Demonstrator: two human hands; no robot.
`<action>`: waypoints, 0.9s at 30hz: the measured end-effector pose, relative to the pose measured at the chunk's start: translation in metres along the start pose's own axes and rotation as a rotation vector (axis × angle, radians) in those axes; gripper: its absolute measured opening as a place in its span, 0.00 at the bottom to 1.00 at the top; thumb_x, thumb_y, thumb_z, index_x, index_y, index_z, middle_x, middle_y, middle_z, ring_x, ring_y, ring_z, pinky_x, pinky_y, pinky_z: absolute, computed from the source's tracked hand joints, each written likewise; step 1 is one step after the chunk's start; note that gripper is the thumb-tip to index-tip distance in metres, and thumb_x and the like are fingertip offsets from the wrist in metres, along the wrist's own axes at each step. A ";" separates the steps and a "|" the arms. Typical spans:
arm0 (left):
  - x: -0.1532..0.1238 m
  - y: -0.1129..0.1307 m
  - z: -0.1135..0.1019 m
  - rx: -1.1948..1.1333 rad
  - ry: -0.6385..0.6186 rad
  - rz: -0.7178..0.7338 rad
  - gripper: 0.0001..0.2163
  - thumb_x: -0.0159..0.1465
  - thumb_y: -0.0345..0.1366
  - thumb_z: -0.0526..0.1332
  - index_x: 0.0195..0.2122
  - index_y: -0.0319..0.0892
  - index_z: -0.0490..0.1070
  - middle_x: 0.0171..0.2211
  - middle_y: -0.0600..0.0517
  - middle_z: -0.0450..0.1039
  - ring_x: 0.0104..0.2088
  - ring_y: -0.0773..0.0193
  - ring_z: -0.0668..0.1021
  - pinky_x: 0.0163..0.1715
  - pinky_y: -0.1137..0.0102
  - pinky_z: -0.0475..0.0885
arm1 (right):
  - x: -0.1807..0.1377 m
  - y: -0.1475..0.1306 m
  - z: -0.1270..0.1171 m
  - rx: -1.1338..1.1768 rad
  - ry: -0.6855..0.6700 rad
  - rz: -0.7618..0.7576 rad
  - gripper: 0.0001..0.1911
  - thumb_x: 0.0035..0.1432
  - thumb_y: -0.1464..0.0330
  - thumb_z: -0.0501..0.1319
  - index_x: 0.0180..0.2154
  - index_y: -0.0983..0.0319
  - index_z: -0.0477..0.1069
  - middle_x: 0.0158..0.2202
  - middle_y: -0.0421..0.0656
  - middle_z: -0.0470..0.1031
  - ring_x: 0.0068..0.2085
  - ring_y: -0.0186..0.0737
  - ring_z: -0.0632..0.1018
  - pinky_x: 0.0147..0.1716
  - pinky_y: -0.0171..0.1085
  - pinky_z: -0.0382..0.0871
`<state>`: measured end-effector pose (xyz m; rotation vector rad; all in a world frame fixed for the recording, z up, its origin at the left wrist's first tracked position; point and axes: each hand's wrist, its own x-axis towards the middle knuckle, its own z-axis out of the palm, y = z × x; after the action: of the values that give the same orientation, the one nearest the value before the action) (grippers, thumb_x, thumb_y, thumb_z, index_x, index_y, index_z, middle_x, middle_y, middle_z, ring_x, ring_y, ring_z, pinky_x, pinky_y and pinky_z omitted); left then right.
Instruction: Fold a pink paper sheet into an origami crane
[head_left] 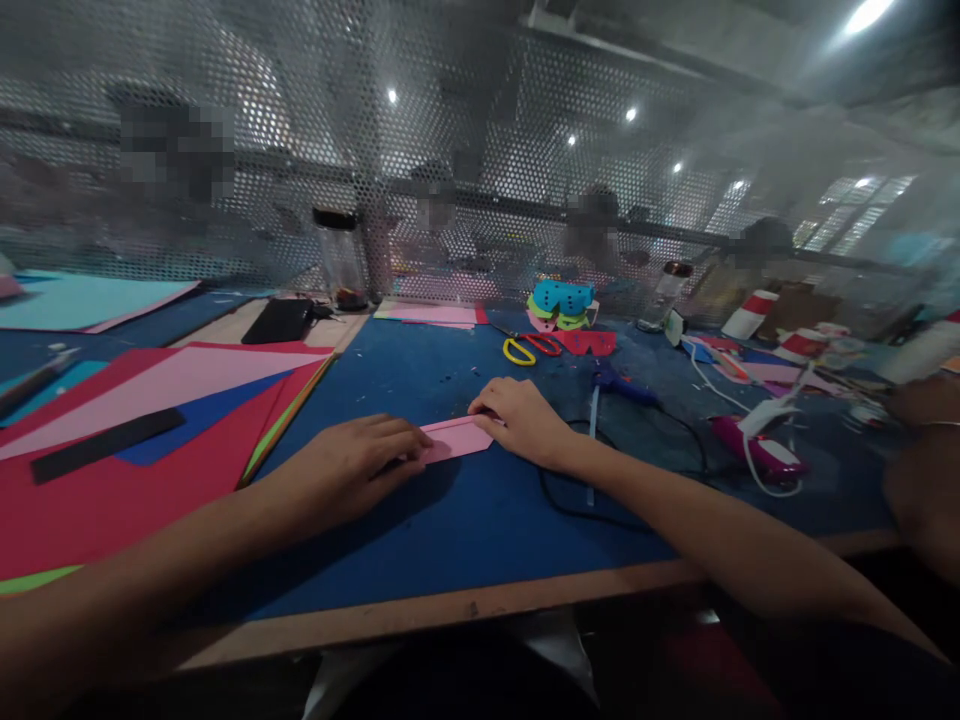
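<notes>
A small pink folded sheet (457, 438) lies on the blue table mat (465, 520) in front of me. My left hand (352, 468) rests palm down on its left end, fingers flat and together. My right hand (521, 420) presses on its right end, fingers curled down onto the pink sheet's far edge. Both hands touch the sheet; neither lifts it.
Red, pink and blue sheets (142, 430) are stacked at the left. Yellow and red scissors (529, 347), foam masks (566, 300), a blue glue gun (622, 385) and a pink glue gun (757, 455) lie behind. A co-worker's arm (926, 480) is at the right. A perforated screen (450, 150) stands behind.
</notes>
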<state>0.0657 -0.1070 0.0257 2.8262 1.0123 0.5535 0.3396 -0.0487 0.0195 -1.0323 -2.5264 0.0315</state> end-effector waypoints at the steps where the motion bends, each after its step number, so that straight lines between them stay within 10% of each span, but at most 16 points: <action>1: 0.000 0.000 0.000 0.006 0.005 -0.001 0.14 0.75 0.41 0.53 0.52 0.47 0.77 0.49 0.48 0.80 0.49 0.59 0.80 0.51 0.64 0.75 | 0.000 0.001 0.001 -0.014 -0.008 0.003 0.07 0.69 0.67 0.61 0.43 0.62 0.77 0.46 0.46 0.77 0.48 0.43 0.73 0.48 0.41 0.57; 13: 0.009 -0.005 0.000 0.054 0.238 -0.165 0.17 0.74 0.46 0.54 0.57 0.46 0.72 0.54 0.46 0.77 0.53 0.54 0.80 0.51 0.63 0.75 | 0.003 -0.004 -0.005 0.010 0.111 -0.065 0.05 0.69 0.67 0.61 0.42 0.62 0.74 0.43 0.44 0.78 0.45 0.41 0.74 0.47 0.40 0.54; 21: 0.028 -0.006 -0.018 -0.179 0.075 -0.413 0.15 0.68 0.43 0.55 0.42 0.45 0.80 0.37 0.51 0.83 0.37 0.56 0.83 0.36 0.68 0.73 | 0.014 -0.002 -0.029 0.041 0.201 -0.171 0.08 0.70 0.66 0.59 0.44 0.62 0.75 0.44 0.45 0.80 0.46 0.40 0.76 0.50 0.39 0.60; 27: 0.025 -0.032 -0.019 -0.280 0.156 -0.458 0.16 0.68 0.49 0.57 0.40 0.43 0.79 0.36 0.50 0.82 0.38 0.54 0.81 0.37 0.68 0.70 | 0.049 0.058 -0.074 -0.255 0.125 0.260 0.15 0.73 0.66 0.52 0.52 0.62 0.73 0.54 0.47 0.77 0.56 0.39 0.74 0.56 0.36 0.62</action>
<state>0.0578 -0.0672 0.0449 2.2359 1.4247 0.7913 0.3748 0.0165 0.0945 -1.4108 -2.3097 -0.2785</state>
